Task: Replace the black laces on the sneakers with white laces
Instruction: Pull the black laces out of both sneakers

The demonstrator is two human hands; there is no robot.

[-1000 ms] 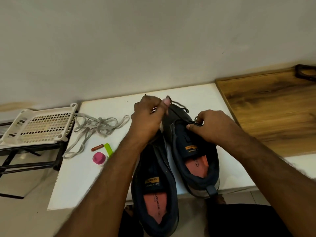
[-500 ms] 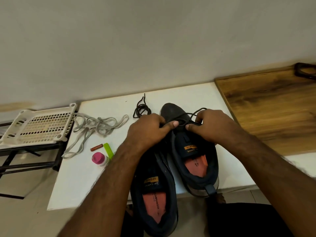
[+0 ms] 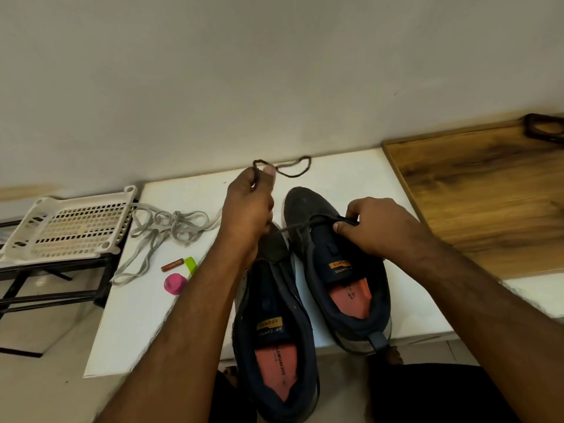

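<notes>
Count at this moment. Sneakers: two, the left sneaker (image 3: pixel 276 340) and the right sneaker (image 3: pixel 341 270), both on the white table (image 3: pixel 128 331). Black lace (image 3: pixel 293 169): one visible, pinched in my left hand (image 3: pixel 248 209) and under my right hand (image 3: pixel 381 227). Hands: two. White laces (image 3: pixel 164 230): one tangled heap, strand count not resolvable. Small items: one pink cap (image 3: pixel 175 283), one green piece (image 3: pixel 190 264), one brown stick (image 3: pixel 172 265). White rack (image 3: pixel 67 227): one. Wooden board (image 3: pixel 488 193): one.
</notes>
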